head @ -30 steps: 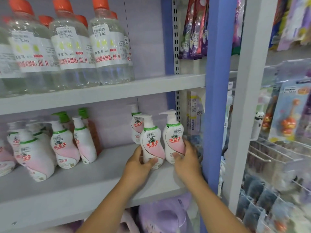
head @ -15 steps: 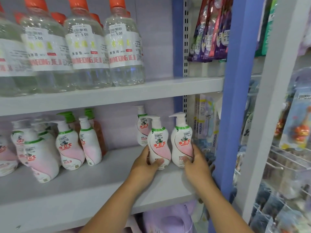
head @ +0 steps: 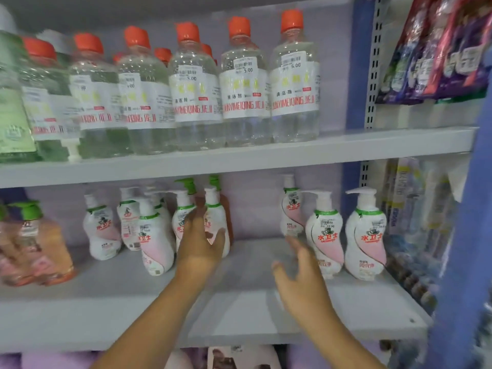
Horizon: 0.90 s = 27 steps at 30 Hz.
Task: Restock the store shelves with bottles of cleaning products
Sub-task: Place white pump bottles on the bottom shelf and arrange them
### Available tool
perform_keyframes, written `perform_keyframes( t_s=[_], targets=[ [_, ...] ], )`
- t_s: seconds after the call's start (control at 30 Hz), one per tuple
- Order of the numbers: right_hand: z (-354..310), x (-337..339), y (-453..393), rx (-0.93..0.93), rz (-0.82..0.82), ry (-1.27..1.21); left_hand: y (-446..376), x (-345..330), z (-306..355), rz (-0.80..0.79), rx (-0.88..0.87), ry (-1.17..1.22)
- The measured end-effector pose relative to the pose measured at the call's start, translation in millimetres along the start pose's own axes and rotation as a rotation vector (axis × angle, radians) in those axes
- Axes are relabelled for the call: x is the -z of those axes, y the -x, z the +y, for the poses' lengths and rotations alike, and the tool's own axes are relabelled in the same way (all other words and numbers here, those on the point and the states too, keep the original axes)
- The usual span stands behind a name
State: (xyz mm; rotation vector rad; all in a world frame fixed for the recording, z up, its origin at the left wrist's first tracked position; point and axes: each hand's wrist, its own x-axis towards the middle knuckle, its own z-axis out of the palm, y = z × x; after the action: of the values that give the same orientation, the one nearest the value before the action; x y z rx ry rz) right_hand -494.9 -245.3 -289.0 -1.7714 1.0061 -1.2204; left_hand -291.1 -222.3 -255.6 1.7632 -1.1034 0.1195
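Lower shelf, far left at 9 o'clock: orange-tinted pump bottles; next right, a loose cluster of white-pink pump bottles, uneven and facing different ways; left hand reaches in at its right edge, fingers straight and spread, holding nothing, in front of the rightmost cluster bottle; contact blurred, cannot tell; bare gap of shelf at 6 o'clock; right hand fingers spread wide, empty, just left of a front bottle; another beside it at 3 o'clock, a third behind; upper shelf at 12 o'clock carries clear bottles with orange caps. Likely step: pull cluster bottles rightward to fill the gap; grip low on the body, not the pump; keep upright, slide not lift; labels forward, fronts flush with the right pair.
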Motion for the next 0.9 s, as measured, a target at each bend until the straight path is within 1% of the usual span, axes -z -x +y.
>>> perform_keyframes(
  t_s=[0.07,0.17,0.3,0.37,0.47,0.53,0.57,0.63,0.7,0.77,0.83,0.9],
  targets=[
    [-14.2,-22.1,-34.5,-0.073,0.013,0.049,-21.7,9.5,-6.5,-0.012,-0.078,-0.099],
    [-28.4,-49.1,-89.4,-0.179,0.082,0.140,-48.4,8.9,-18.4,-0.062,-0.141,-0.133],
    [-14.0,-73.4,-147.3,-0.260,0.270,0.312,-61.5,-1.9,-33.5,-0.130,-0.199,-0.296],
    [-0.1,-73.9,-168.1,-0.327,0.322,0.294,-62.7,-5.7,-38.4,-0.132,-0.229,-0.304],
    [19.1,-73.1,-184.6,-0.337,0.395,0.344,-63.5,-5.1,-42.0,-0.135,-0.229,-0.196],
    [26.9,-74.9,-187.0,-0.342,0.426,0.421,-60.1,-1.1,-45.8,-0.093,-0.303,-0.131],
    [28.2,-76.9,-186.7,-0.348,0.423,0.462,-57.3,1.3,-47.9,-0.078,-0.339,-0.121],
    [24.8,-84.0,-183.2,-0.345,0.383,0.530,-49.7,8.7,-50.0,-0.091,-0.340,-0.087],
    [17.0,-95.8,-172.7,-0.325,0.335,0.536,-43.9,14.3,-50.3,-0.162,-0.277,0.038],
    [10.5,-107.7,-155.9,-0.267,0.289,0.535,-38.8,18.7,-49.5,-0.225,-0.182,0.229],
    [6.2,-112.9,-131.8,-0.164,0.240,0.492,-34.1,26.1,-46.2,-0.232,-0.108,0.366],
    [1.8,-111.6,-103.9,-0.147,0.191,0.405,-27.7,33.0,-43.9,-0.239,-0.076,0.457]
  ],
)
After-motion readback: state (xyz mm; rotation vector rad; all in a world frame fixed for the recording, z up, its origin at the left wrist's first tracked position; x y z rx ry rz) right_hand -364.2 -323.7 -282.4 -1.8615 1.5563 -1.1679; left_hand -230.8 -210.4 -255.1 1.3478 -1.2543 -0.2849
